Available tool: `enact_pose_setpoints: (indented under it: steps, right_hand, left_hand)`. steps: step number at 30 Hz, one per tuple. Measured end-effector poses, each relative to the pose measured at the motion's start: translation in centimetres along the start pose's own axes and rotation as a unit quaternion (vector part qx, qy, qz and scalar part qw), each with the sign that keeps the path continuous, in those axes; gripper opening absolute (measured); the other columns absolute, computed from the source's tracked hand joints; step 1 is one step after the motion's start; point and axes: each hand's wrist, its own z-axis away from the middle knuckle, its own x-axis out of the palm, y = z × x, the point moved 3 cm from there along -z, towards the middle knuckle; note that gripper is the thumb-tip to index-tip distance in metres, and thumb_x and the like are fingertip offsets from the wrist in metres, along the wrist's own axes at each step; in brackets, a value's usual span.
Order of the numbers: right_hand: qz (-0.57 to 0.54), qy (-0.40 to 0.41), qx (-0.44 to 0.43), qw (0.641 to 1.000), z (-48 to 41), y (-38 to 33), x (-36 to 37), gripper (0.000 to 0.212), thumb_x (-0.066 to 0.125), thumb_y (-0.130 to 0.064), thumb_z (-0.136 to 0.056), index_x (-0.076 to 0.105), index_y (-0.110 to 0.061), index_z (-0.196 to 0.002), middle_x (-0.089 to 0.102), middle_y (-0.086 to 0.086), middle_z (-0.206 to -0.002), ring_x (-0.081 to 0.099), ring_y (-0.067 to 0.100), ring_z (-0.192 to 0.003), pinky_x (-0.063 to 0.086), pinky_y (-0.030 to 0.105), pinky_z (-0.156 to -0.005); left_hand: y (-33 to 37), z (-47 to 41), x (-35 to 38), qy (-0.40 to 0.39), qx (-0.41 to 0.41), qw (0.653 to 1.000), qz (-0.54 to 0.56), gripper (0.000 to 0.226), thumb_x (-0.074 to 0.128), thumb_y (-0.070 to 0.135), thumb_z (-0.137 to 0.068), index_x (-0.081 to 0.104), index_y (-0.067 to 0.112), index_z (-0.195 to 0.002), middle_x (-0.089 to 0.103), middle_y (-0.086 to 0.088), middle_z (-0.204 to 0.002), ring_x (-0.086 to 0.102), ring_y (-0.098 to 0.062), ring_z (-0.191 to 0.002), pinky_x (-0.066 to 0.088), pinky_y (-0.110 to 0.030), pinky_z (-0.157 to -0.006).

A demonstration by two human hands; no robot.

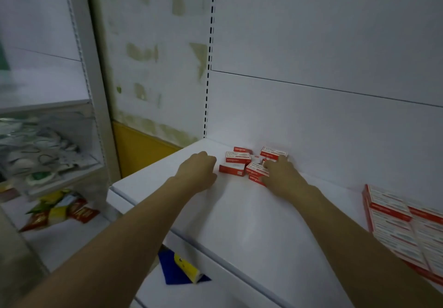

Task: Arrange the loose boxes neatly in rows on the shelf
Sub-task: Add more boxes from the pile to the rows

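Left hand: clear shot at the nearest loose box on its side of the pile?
Probably yes. The left hand is just beside that box, with only bare shelf between them. The right hand covers the far side of the pile, not this box.

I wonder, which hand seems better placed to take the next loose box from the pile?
Right, probably. The right hand lies on the pile of loose boxes, fingers over several of them; the left hand rests on the shelf just beside the pile, seemingly touching none.
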Motion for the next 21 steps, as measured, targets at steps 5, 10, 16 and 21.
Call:
enact_pose_setpoints:
  steps: [5,10,16,21]
  right_hand:
    - [-0.018,-0.011,-0.029,0.999,0.1,0.2,-0.9,0.040,0.056,-0.036,-0.090,0.053,-0.013,-0.123,0.054,0.011,-0.128,0.050,0.028,-0.117,0.039,0.032,-0.101]
    - [-0.040,0.014,-0.037,0.998,1.5,1.5,-1.8,0.041,0.062,-0.024,-0.085,0.055,-0.010,-0.123,0.055,0.011,-0.126,0.053,0.026,-0.112,0.042,0.027,-0.092]
    - [-0.051,0.071,-0.012,0.996,5.0,6.9,-3.9,0.036,0.062,-0.019,-0.085,0.057,-0.014,-0.120,0.052,0.013,-0.111,0.054,0.029,-0.102,0.042,0.031,-0.085]
    - [-0.088,0.112,0.029,0.989,8.7,12.6,-5.5,0.046,0.067,-0.016,-0.082,0.052,-0.016,-0.126,0.047,0.009,-0.119,0.048,0.023,-0.109,0.039,0.027,-0.091]
  left_hand:
    - [0.2,-0.2,0.1,0.003,0.002,1.000,0.005,0.036,0.053,0.028,-0.091,0.053,0.014,-0.124,0.053,-0.007,-0.123,0.051,-0.024,-0.111,0.046,-0.034,-0.093]
    - [3.2,-0.2,-0.2,0.019,0.041,0.998,0.046,0.038,0.054,0.027,-0.090,0.054,0.015,-0.126,0.055,-0.008,-0.122,0.054,-0.024,-0.109,0.045,-0.032,-0.090]
    - [11.1,-0.5,0.7,-0.010,0.136,0.982,0.134,0.041,0.070,0.028,-0.081,0.060,0.014,-0.118,0.062,-0.004,-0.114,0.060,-0.024,-0.102,0.049,-0.035,-0.090]
    - [18.3,-0.8,2.4,-0.030,0.190,0.961,0.200,0.061,0.076,0.029,-0.075,0.051,0.016,-0.129,0.062,-0.003,-0.111,0.056,-0.015,-0.090,0.049,-0.030,-0.084]
